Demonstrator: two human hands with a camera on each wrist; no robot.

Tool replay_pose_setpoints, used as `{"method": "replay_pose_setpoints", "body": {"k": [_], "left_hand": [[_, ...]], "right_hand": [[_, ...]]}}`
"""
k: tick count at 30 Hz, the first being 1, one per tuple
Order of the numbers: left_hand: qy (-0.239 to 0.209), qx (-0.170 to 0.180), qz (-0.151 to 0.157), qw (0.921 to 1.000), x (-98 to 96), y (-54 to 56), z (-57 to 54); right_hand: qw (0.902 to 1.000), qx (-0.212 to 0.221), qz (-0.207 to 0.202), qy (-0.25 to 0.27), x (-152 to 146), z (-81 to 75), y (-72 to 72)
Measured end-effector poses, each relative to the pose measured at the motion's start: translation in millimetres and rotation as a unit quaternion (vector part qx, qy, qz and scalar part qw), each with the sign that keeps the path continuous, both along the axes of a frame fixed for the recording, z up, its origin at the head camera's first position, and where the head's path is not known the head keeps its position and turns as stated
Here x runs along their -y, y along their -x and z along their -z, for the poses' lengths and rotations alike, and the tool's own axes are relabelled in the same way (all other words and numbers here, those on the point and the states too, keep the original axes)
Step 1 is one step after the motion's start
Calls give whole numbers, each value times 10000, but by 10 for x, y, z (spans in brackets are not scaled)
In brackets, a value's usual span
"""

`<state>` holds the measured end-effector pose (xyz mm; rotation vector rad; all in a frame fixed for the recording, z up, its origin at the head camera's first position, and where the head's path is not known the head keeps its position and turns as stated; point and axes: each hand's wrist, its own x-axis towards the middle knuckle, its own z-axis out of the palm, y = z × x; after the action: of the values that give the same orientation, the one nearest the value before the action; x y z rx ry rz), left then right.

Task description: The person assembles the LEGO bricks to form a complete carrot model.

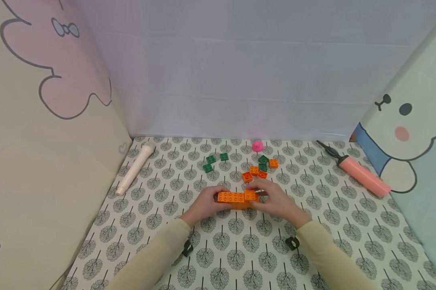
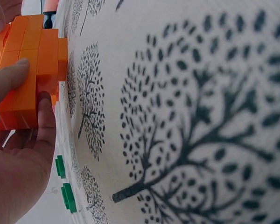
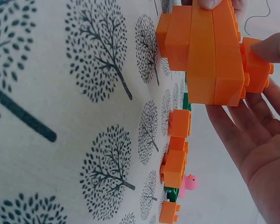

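Between the two hands is a long orange block assembly (image 1: 232,198), built of stacked toy bricks with studs on top. The left hand (image 1: 207,203) grips its left end, thumb on the near side and fingers underneath and behind, as the left wrist view shows. At the right end, the right hand (image 1: 274,199) pinches a small orange brick (image 3: 255,65) between thumb and fingers. That brick sits on top of the assembly's right end, slightly tilted in the right wrist view; whether it is pressed fully down I cannot tell.
Loose orange bricks (image 1: 254,170) and green bricks (image 1: 207,168) lie beyond the hands. A pink rubber duck (image 1: 257,146) stands farther back. At the left lies a whitish stick-like toy (image 1: 136,168); at the right, a coral-coloured pump (image 1: 364,176). Fabric walls enclose the tree-patterned tablecloth (image 1: 236,257).
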<state>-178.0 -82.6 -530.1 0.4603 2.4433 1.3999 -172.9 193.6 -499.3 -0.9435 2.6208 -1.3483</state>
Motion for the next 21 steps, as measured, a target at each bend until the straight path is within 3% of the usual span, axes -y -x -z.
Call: {"method": "replay_pose_setpoints", "body": {"k": [11, 21], "left_hand": [[-70, 80, -31, 9999, -4, -1, -1], [-59, 91, -35, 9999, -8, 5, 0]], "right_hand": [[9990, 389, 35, 219, 9, -17, -23], [9979, 603, 230, -100, 14, -61, -40]]}}
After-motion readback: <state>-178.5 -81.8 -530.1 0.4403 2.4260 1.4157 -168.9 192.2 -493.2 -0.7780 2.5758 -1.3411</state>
